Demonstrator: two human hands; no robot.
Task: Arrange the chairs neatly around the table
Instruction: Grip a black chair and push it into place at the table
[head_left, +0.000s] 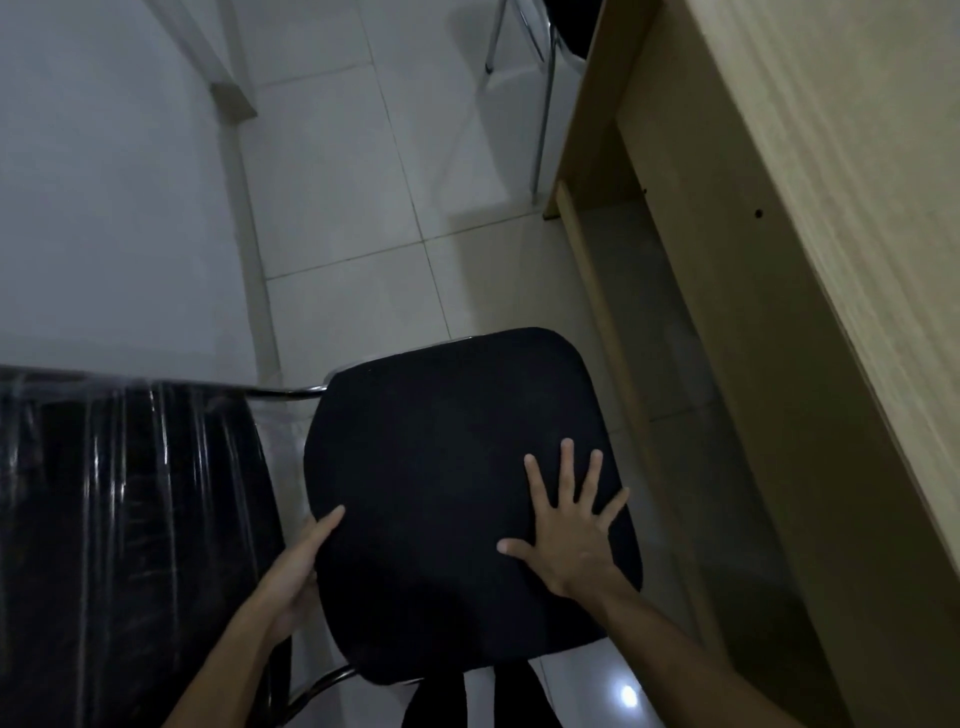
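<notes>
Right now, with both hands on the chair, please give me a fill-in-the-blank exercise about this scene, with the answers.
1. The right hand lies flat, fingers spread, on the black ____ of the chair.
2. The left hand holds the seat's ____ edge.
3. The wooden table stands to the chair's ____.
4. The neighbouring chair is wrapped in clear ____.

Answers: seat; left; right; plastic

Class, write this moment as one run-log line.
left hand: grips seat edge | right hand: flat on black chair seat | wooden table: right
</notes>
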